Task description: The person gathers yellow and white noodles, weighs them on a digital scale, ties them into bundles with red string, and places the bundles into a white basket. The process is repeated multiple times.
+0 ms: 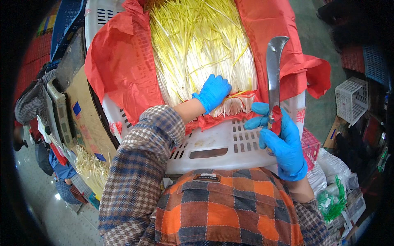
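A thick bed of yellow chives [203,46] with pale white stems lies in a white plastic crate [209,138] lined with red paper [123,64]. My left hand [215,92], in a blue glove, rests on the stems near their cut ends, its fingers curled; whether it grips any stems cannot be told. Beside it a red tie [241,94] runs across the stems. My right hand [278,138], also gloved in blue, holds a curved-tip knife [274,70] upright by its handle, at the crate's near right corner. Red material is wrapped about the handle.
A cardboard sheet [89,107] and more pale stems [90,170] are at the left. At the right stand a white basket [351,98], a pink basket [310,146] and plastic bags with green twine [335,196]. A person [63,166] is partly visible far left.
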### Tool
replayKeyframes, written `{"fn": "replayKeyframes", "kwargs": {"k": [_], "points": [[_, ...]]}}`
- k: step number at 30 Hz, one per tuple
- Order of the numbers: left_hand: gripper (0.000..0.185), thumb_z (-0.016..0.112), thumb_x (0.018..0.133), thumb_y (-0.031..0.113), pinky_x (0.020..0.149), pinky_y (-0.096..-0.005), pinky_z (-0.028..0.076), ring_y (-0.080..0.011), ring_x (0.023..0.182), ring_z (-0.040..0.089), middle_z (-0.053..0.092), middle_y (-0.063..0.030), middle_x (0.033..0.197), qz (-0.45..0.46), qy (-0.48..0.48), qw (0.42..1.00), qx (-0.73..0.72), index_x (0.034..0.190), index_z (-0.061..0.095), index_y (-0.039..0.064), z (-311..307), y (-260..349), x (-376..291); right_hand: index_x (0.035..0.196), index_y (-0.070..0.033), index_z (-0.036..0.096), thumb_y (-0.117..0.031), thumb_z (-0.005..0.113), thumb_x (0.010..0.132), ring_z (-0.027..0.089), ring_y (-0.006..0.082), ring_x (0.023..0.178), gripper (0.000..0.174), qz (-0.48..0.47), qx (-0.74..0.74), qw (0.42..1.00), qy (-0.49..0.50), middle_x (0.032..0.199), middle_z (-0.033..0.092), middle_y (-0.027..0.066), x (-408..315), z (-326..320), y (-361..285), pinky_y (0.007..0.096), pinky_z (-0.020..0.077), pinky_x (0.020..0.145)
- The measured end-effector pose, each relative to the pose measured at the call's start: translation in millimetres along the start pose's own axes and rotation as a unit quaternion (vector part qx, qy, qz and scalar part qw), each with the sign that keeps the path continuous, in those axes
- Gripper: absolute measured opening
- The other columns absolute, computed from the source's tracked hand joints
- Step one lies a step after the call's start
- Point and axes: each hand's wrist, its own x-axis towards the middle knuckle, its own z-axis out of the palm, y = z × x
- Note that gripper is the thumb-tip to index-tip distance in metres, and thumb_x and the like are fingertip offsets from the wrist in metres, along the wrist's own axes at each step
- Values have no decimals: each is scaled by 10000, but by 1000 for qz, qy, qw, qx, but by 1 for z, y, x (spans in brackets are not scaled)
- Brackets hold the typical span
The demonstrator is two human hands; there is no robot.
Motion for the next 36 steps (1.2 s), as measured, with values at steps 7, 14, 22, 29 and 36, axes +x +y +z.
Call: {"fn": "replayKeyframes", "kwargs": {"k": [7, 14, 22, 29, 36], "points": [[234, 495, 933, 270, 588, -279, 378, -120, 620, 454, 507, -15, 667, -153, -262, 578, -757, 801, 591, 102, -38, 19, -10, 1299, 0, 500, -3, 474, 832, 484, 49, 629, 468, -33, -17, 996, 76, 996, 657, 89, 0, 5, 3, 187, 396, 581], [219, 492, 943, 154, 577, -262, 336, -98, 611, 356, 388, 20, 668, -67, -124, 466, -874, 733, 471, 94, -136, 31, -38, 1310, -16, 498, -56, 489, 884, 478, 45, 623, 428, -105, -26, 990, 93, 1039, 650, 91, 2, 6, 9, 182, 406, 582], [243, 522, 931, 176, 599, -255, 359, -104, 625, 395, 441, 3, 684, -156, 20, 590, -792, 717, 446, 88, -210, 8, -134, 1337, -36, 476, -111, 587, 908, 549, 77, 806, 449, -150, -111, 980, 67, 1199, 588, 46, 6, 14, 5, 222, 471, 694], [200, 544, 918, 165, 619, -253, 356, -107, 640, 404, 420, 11, 683, -117, 61, 565, -814, 746, 476, 91, -201, 34, -133, 1334, -24, 492, -135, 656, 881, 614, 143, 927, 495, -215, -318, 921, 62, 1152, 636, 121, 70, 40, -22, 276, 511, 783], [168, 513, 899, 124, 598, -282, 412, -142, 597, 461, 472, -1, 672, -400, 302, 484, -717, 733, 495, 116, -182, -50, -205, 1183, 42, 597, -100, 674, 878, 582, 51, 832, 345, -226, -177, 942, 176, 1021, 682, 29, 2, -23, -41, 219, 491, 731]]}}
